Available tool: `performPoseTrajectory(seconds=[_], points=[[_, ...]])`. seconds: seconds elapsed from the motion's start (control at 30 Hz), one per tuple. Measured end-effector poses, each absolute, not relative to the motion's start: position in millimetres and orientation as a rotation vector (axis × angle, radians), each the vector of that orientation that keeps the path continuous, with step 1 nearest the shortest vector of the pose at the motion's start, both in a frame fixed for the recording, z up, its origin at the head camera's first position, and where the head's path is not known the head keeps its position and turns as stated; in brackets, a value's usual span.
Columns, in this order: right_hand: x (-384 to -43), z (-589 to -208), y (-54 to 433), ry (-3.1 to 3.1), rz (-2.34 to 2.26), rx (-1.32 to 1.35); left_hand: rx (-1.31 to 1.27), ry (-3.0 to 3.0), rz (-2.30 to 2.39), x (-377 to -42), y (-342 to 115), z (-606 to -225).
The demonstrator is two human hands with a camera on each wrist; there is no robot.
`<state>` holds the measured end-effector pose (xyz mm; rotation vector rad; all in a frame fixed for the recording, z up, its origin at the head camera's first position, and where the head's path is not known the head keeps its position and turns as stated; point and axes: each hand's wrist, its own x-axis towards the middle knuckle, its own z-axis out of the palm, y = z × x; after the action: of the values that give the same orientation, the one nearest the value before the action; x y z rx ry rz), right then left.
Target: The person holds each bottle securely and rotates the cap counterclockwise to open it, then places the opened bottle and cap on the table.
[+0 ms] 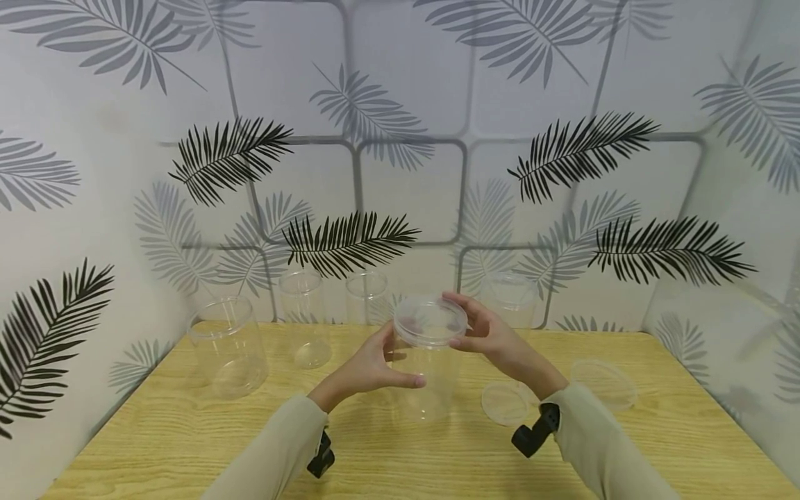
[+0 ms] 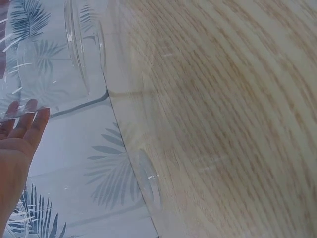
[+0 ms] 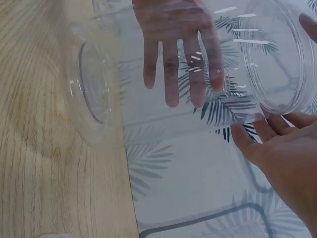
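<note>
A clear plastic jar (image 1: 428,389) stands upright near the middle of the table, with a round clear lid (image 1: 431,318) at its mouth. My left hand (image 1: 371,364) grips the jar's side, thumb across the front and fingers behind. Those fingers show through the clear wall in the right wrist view. With thumb and fingertips, my right hand (image 1: 494,337) holds the lid's right edge. In the right wrist view, the right hand (image 3: 282,144) is at the jar's rim, while the jar's base (image 3: 91,84) is at the left.
Behind and to the left stand a wide clear jar (image 1: 228,354) and two narrower ones, one left (image 1: 304,316) and one behind (image 1: 367,305). Another jar (image 1: 512,298) is behind my right hand. Two flat clear lids, one small (image 1: 505,403), one larger (image 1: 603,384), lie at the right.
</note>
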<state>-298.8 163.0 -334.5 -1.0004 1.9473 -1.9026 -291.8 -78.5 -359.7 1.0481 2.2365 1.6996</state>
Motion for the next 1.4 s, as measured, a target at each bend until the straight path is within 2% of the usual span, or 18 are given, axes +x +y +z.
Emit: performPoseTrajectory(seconds=[0.17,0.47,0.83,1.03,1.4], points=[[-303,-335,166,1.84,-1.89,-1.071,1.061,2.242,1.685,-304,-77,-375],[-302,-335,166,1.872,-1.886,-1.045,1.059,2.282,1.681,-306,-79,-378],[-281,-339,152,2.289,-1.96,-0.793,1.047,2.323,1.699,-307,-81,-378],[-275,-339,144,2.311,-1.996,-0.697,1.031,2.322,1.706,-307,-81,-378],[-272,-337,134,2.465,-1.954,-0.59,1.024,2.313,1.704,-285,-78,-355]])
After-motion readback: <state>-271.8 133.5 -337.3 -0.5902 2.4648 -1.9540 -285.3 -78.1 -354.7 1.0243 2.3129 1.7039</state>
